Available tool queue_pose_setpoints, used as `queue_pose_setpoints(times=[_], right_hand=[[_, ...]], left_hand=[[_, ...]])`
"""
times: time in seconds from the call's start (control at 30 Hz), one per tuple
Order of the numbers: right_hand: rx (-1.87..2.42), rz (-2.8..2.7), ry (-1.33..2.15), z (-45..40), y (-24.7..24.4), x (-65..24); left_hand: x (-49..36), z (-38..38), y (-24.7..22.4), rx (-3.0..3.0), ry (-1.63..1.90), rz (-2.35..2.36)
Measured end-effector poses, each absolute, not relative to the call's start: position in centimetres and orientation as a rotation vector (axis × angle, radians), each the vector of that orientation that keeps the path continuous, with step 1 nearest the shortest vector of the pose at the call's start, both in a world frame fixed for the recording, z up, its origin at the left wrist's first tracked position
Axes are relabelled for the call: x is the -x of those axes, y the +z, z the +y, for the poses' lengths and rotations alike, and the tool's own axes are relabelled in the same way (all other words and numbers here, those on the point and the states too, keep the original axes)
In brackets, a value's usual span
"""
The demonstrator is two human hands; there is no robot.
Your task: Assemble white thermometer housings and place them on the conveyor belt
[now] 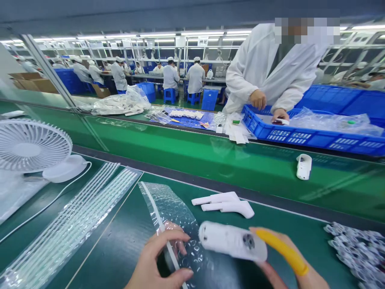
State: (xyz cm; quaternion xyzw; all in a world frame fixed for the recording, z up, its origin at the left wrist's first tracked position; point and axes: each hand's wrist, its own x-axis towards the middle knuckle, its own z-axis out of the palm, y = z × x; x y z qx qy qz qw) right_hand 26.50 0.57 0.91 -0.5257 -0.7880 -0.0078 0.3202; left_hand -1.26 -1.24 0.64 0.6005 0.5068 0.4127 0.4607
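Observation:
My left hand [164,257] is curled around the edge of a clear bubble-wrap bag [177,200], its thumb and fingers on either side of the bag's white strip. In my right hand [288,257] is a white elongated plastic device [231,241] with a round dark button or lens near one end. It is slightly blurred, and its far end points at the bag. A yellow finger cot [281,247] covers a finger of that hand. Just beyond the device, two white handle-shaped plastic parts [227,204] lie side by side on the green bench [111,245].
Long strips in clear plastic [75,224] and a white fan [30,148] are at left. Small grey-white parts [357,253] are heaped at right. A white housing [304,166] lies on the green conveyor [186,148]. Across it, a co-worker [270,76] reaches into a blue basket [303,136].

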Motion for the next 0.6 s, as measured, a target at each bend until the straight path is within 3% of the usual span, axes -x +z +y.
queue_pose_setpoints(times=[0.33,0.6], right_hand=[[1.652,-1.892,-0.256,15.8,-0.6,-31.1],[1.515,-1.949,-0.299,13.3,0.8,-29.6]], left_hand=[[0.3,-0.1,-0.1,-1.016,1.352,1.131],[0.3,-0.1,0.4,-0.917,1.346,1.16]])
